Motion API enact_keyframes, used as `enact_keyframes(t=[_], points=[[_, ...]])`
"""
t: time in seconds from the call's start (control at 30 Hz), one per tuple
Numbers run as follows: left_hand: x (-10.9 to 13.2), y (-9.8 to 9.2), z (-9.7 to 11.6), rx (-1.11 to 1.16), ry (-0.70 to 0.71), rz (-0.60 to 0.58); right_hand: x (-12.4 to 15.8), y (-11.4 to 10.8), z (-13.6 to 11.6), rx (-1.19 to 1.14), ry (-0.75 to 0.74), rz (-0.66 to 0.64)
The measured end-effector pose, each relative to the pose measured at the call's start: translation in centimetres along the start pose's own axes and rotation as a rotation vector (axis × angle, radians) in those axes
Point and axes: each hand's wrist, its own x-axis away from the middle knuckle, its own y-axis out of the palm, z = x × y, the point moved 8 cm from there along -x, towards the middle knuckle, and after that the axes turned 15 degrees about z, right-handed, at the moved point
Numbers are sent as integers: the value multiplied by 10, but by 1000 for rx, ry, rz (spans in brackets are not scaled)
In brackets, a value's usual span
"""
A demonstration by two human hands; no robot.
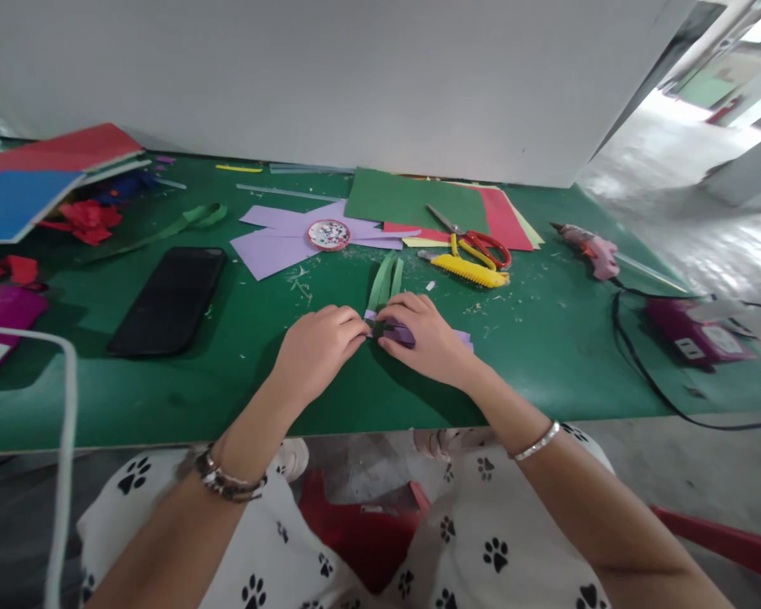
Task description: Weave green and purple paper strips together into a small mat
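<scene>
At the front middle of the green table, my left hand (317, 351) pinches the left end of a small purple and green paper piece (401, 333). From the other side my right hand (428, 338) is closed over the same piece, its thumb and fingertips around the purple part. A folded green paper strip (385, 281) stands out behind the fingertips. Much of the piece is hidden under my right hand, and a purple end shows to the right of it. Just beyond lie purple paper sheets (260, 254) and a round dish of small googly eyes (328, 235).
Scissors (485, 245) and a yellow cutter (469, 271) lie to the right, before green (418, 199) and red sheets. Farther right are a pink glue gun (587, 248), its cord and a purple power strip (698, 330). A black phone (168, 300) and red-blue boards (25, 199) lie left.
</scene>
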Motion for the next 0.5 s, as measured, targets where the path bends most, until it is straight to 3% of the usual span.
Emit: enact_keyframes(t=[0.13, 0.27, 0.4, 0.5], points=[[-1, -2, 1, -60, 22, -23, 0, 1, 0, 8, -3, -9], [4, -3, 8, -101, 174, -63, 1, 0, -2, 13, -19, -18], [12, -11, 17, -117, 341, -2, 2, -1, -2, 8, -20, -19], [16, -13, 20, -128, 391, 42, 2, 0, -1, 16, -15, -25]])
